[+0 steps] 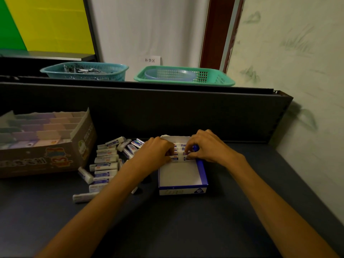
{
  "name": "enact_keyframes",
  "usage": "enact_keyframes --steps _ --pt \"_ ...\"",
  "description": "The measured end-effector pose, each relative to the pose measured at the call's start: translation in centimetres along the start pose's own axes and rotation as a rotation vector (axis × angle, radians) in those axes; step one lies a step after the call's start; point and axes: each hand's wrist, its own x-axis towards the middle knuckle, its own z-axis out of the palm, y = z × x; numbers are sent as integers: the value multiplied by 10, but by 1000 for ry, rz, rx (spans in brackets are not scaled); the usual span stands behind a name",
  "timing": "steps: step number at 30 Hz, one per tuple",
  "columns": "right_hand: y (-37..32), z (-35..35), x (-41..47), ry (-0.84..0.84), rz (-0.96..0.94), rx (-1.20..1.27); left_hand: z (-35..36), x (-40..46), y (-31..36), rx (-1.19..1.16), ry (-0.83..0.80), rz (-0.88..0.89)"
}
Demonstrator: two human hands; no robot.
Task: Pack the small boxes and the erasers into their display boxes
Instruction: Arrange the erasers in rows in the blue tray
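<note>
A dark worktop runs along a low dark partition, with a pale wall to the right and two green baskets on the ledge behind. On it stands a blue and white display box, open at the top, its long axis running away from the person. A short row of erasers lies crosswise at its far end, while the near half shows bare white floor.

Both hands meet over that row. The left hand comes in from the left wall of the box, the right hand from the right wall, and the fingers of each curl down onto the nearest eraser, pinching its ends as if to seat it square against the others.

The loose erasers lie in a scattered heap just left of the box, beside the left forearm, most with their long axes running left to right, already matching the way they go in. The left hand is the nearer one, so it would likely fetch the next eraser while the right steadies the row.

Further left sits a brown carton filled with pastel small boxes. Nothing stands between the heap and the box but the left arm itself.
</note>
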Motion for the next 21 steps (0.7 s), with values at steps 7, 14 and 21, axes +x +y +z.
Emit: enact_keyframes --steps 7,14,21 --pt "2 3 7 -48 44 9 -1 4 3 64 -22 -2" --pt "4 1 5 -57 44 20 -3 7 5 90 -55 -10" --pt "-4 0 -2 -41 73 9 -4 -4 7 68 -16 -15"
